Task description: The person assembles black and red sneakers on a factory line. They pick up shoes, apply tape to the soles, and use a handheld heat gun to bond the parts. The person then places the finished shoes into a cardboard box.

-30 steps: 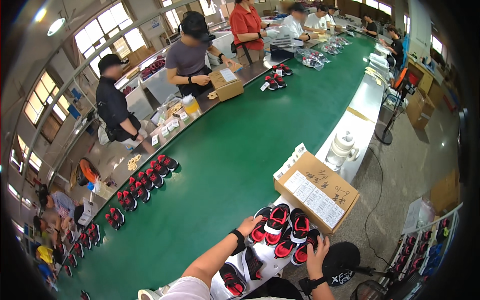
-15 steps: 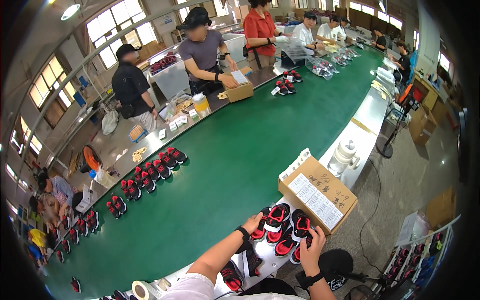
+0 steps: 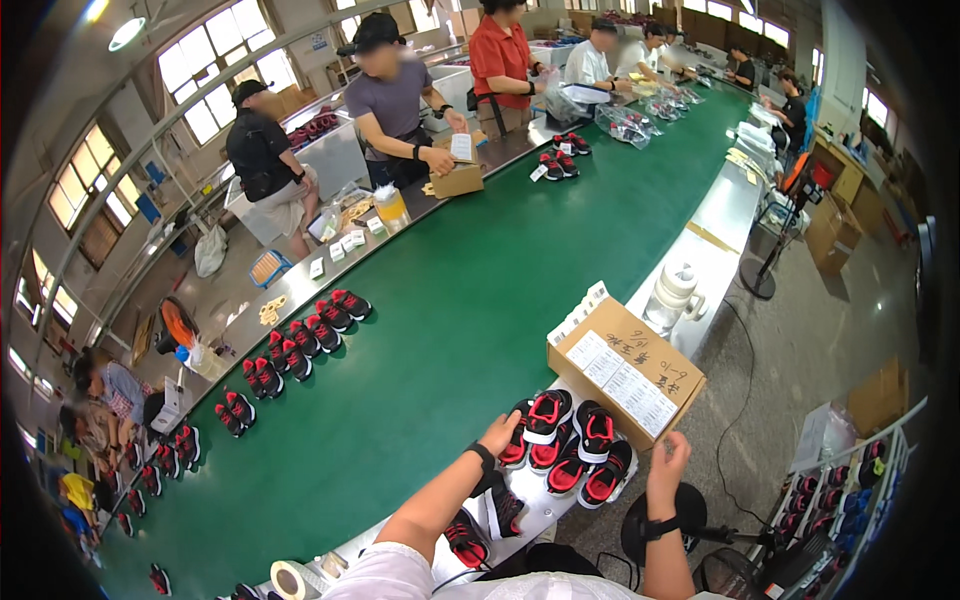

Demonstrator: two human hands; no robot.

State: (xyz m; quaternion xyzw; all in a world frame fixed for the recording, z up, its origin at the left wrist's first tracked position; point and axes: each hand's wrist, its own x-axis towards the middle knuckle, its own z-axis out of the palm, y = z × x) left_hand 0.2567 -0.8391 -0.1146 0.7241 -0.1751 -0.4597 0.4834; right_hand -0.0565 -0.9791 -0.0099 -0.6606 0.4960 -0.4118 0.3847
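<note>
A cluster of small black sneakers with red linings and white soles [image 3: 596, 432] lies piled on the white ledge in front of me. My left hand [image 3: 499, 434] has its fingers closed round the leftmost sneaker [image 3: 514, 446] of the cluster. Off the pile's right side, my right hand [image 3: 667, 466] is raised near the lower corner of a cardboard box [image 3: 655, 350], fingers loosely bent and apart, nothing visible in them. White label sheets cover part of the box top. Two more sneakers [image 3: 484, 522] lie nearer my body, left of the cluster.
A green conveyor belt [image 3: 430, 340] runs past, with a row of sneakers [image 3: 306, 340] along its far side. A white jug [image 3: 676, 296] stands behind the box. Several people work across the belt, one touching a small carton [image 3: 458, 180]. A label roll [image 3: 290, 578] lies lower left.
My right hand has let go of the sneakers and moved right, beside the box. The rightmost lower sneaker now lies fully in view. My left hand stays on its sneaker.
</note>
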